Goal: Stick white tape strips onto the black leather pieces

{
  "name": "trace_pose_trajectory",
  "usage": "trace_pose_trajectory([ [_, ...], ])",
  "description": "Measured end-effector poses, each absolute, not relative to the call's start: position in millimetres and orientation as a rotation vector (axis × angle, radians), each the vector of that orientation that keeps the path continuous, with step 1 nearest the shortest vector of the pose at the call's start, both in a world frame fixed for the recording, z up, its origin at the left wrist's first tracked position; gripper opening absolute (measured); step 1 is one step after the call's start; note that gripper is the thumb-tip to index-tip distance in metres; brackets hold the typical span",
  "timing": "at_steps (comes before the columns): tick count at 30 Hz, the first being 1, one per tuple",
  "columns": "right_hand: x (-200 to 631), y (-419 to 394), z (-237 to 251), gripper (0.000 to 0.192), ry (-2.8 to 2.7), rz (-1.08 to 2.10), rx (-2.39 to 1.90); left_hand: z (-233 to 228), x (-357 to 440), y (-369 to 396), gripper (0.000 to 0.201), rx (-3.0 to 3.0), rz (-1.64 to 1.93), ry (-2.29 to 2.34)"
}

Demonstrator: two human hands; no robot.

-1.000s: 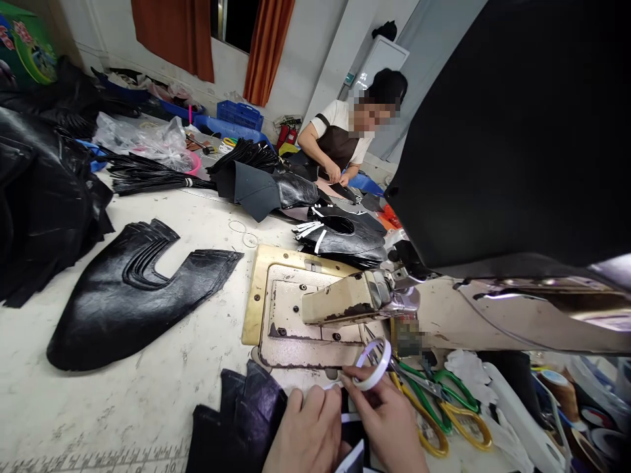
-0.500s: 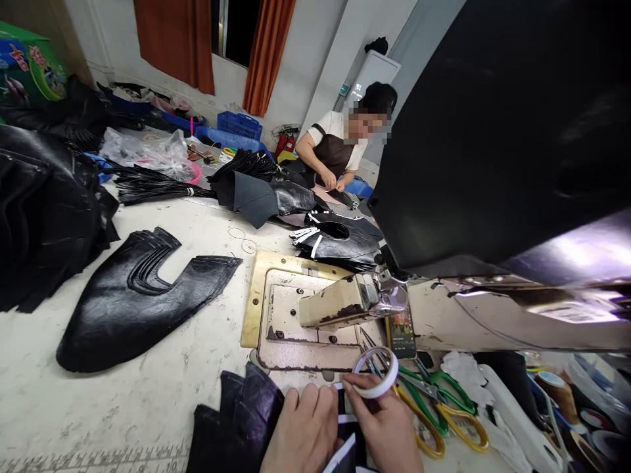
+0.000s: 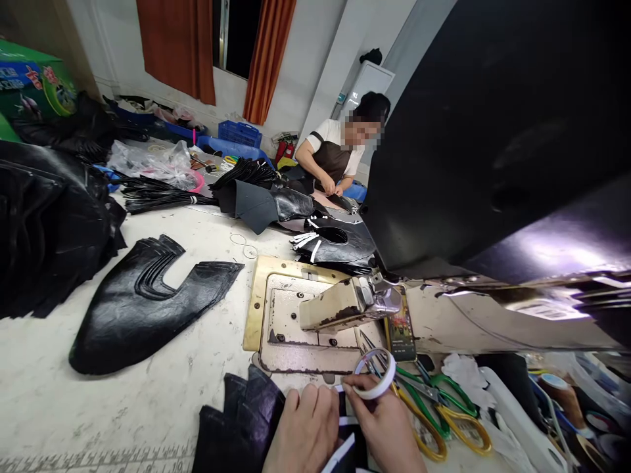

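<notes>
At the bottom centre my left hand (image 3: 308, 427) presses down on black leather pieces (image 3: 239, 420), its fingers curled and close together; the fingertips are hidden. Beside it, my right hand (image 3: 389, 427) is closed on a roll of white tape (image 3: 377, 374), with the thumb toward the left hand. A short length of tape runs between the two hands. White strips (image 3: 340, 453) lie across the dark pieces below them. Just right of my right hand are green-handled scissors (image 3: 458, 394) and yellow-handled scissors (image 3: 466, 430).
A sewing machine bed (image 3: 296, 322) stands ahead of my hands, under a large black panel (image 3: 468, 131). Stacked curved leather pieces (image 3: 148, 315) lie left, near a larger black pile (image 3: 54, 230). Thread spools (image 3: 562, 394) sit at right. A co-worker (image 3: 335, 151) handles pieces across the table.
The view has shifted slightly, so the background sits a little lower. Both hands keep almost the same pose, with the tape roll still in my right hand.
</notes>
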State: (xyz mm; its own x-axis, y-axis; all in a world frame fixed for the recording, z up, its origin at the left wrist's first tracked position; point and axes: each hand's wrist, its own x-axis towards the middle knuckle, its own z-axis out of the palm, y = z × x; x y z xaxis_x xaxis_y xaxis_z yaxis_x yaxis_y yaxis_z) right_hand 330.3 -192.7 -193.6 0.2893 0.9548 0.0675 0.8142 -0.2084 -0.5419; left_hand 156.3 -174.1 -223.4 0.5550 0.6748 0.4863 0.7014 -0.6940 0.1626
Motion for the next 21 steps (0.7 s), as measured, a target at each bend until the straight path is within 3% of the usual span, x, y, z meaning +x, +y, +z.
trace_pose_trajectory([
  [6,315.9,-193.6,-173.4,0.013,-1.700,0.373,-1.783,-219.8,144.7,-160.5,0.046,-3.096,-1.129,-1.368],
  [10,297.7,-197.9,-151.2,0.017,-1.651,0.481,-1.469,-209.4,137.0,-147.4,0.029,-3.318,-1.533,-1.281],
  [13,287.9,-201.1,-143.6,0.005,-1.332,0.590,-1.505,-196.6,135.7,-145.7,0.023,-3.339,-1.649,-1.405],
  [17,282.3,-205.1,-144.5,0.026,-0.918,0.802,-1.579,-184.7,135.5,-149.2,0.022,-3.320,-1.751,-1.463],
  [21,283.1,-205.7,-145.2,0.029,-0.932,0.793,-1.604,-185.1,135.8,-150.7,0.020,-3.247,-1.769,-1.481],
])
